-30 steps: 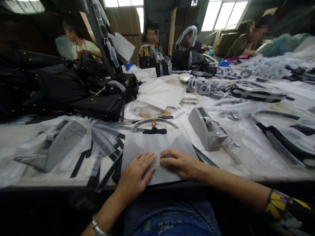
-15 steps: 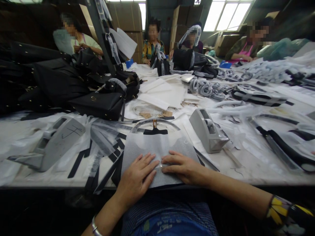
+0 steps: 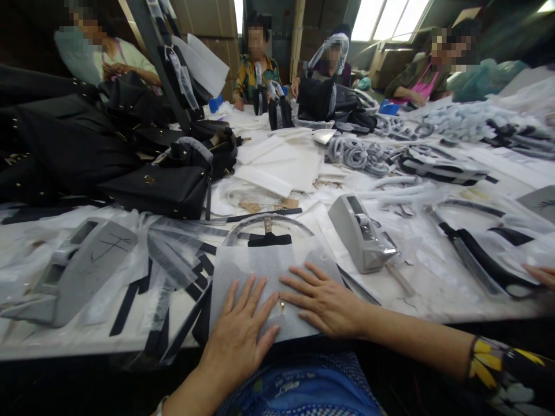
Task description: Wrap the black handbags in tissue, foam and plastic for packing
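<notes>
My left hand (image 3: 240,326) lies flat with fingers spread on a greyish-white protective sheet (image 3: 255,266). On the right part of the same sheet rests my right hand (image 3: 327,300), also flat and spread. Beneath the sheet is a black handbag (image 3: 269,240), mostly hidden; its closure tab with a metal piece shows above the sheet's far edge. A wrapped handle (image 3: 234,228) arches behind it. Between my hands a small gold-coloured metal fitting (image 3: 281,305) pokes through the sheet.
Grey tape dispensers stand left (image 3: 95,260) and right (image 3: 362,234). Black handbags (image 3: 160,182) pile up at the left. White sheets (image 3: 277,167) and coiled wrapped straps (image 3: 358,153) lie further back. Several co-workers sit across the table; another person's hand (image 3: 541,276) shows at the right edge.
My fingers have spread wider, and my hands have moved apart slightly, uncovering the metal fitting. The view has shifted a little. Another person's hand has come further in at the right.
</notes>
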The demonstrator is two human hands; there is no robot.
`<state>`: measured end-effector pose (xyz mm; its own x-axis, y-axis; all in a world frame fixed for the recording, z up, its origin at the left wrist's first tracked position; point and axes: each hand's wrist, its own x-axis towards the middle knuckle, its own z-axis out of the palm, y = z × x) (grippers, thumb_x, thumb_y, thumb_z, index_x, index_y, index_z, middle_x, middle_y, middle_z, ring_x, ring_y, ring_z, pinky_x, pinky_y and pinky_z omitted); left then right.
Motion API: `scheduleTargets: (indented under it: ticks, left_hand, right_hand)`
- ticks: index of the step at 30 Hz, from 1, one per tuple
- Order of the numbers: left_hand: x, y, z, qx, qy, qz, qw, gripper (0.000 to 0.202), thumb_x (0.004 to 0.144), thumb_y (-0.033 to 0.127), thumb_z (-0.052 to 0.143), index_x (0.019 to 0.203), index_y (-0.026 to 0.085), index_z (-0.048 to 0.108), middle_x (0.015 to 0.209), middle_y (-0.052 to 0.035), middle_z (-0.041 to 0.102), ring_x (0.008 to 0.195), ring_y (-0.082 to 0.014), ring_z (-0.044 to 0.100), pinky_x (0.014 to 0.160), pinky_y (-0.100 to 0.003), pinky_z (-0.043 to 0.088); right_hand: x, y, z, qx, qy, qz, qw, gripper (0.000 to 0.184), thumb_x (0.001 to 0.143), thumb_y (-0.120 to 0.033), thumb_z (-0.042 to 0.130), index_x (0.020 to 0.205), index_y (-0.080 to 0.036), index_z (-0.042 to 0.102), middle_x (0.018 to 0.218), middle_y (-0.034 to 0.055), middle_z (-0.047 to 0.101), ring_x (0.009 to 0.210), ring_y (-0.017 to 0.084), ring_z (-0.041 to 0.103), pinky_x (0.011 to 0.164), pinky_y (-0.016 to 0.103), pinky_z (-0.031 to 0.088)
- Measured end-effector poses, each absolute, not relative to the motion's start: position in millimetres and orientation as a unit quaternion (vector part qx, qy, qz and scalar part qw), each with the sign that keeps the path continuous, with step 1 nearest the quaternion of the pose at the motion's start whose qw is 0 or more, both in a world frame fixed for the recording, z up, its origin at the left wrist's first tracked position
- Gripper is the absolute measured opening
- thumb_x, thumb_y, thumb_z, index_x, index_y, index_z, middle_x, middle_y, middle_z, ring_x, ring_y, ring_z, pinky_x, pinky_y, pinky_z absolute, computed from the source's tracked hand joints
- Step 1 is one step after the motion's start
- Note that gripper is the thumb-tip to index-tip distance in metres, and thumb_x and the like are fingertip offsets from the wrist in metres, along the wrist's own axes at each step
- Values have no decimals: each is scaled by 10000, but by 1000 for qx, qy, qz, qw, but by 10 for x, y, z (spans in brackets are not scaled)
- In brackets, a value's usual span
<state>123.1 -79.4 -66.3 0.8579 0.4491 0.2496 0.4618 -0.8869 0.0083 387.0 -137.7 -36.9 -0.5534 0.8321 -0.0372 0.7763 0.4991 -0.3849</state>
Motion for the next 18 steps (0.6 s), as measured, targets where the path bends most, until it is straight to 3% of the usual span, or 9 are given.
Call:
scheduleTargets:
  ticks: [3, 7, 12, 15, 18]
  left_hand:
    - [1187, -801, -715, -960, -228, -145, 67, 615, 927, 403, 557, 1498, 246, 392, 1583, -117, 330, 1463, -331, 284, 1216, -528, 116]
    - [1169, -749, -826, -961, -199, -173, 87, 588, 897, 368, 581, 1458, 231, 465, 1513, -136, 446, 1461, -337, 288, 1220, -534, 53]
    - [1088, -583, -1057, -959, -180, -213, 51, 415, 929, 163, 478, 1324, 209, 595, 1381, -54, 600, 1467, -254, 288, 1235, -489, 98]
    - [993, -462, -1117, -969, -155, -188, 43, 466, 913, 18, 393, 1260, 223, 626, 1339, 22, 634, 1401, -154, 406, 1241, -394, 138]
    - [955, -316, -967, -972, -166, -165, 16, 395, 968, 98, 403, 1275, 236, 611, 1297, 29, 661, 1266, -98, 546, 1166, -261, 324]
  right_hand:
    - [3908, -1377, -337, -456, -867, 190, 60, 578, 1000, -409, 464, 1546, -292, 314, 1629, 59, 226, 1512, 299, 120, 1207, 594, 71]
    - [3936, -1395, -362, -455, -867, 190, 74, 599, 1001, -426, 465, 1557, -300, 280, 1632, 58, 208, 1511, 300, 127, 1210, 593, 82]
    - [4003, -1362, -575, -443, -887, 101, 80, 591, 1005, -491, 474, 1531, -250, 353, 1598, 52, 309, 1504, 252, 177, 1236, 493, 91]
    - [4047, -1314, -701, -436, -891, 54, 119, 627, 970, -575, 499, 1468, -198, 457, 1514, 60, 461, 1494, 241, 217, 1236, 465, 145]
    - [4089, -1243, -644, -451, -873, 61, 178, 565, 995, -551, 456, 1412, -175, 512, 1412, 72, 576, 1452, 202, 332, 1218, 415, 259]
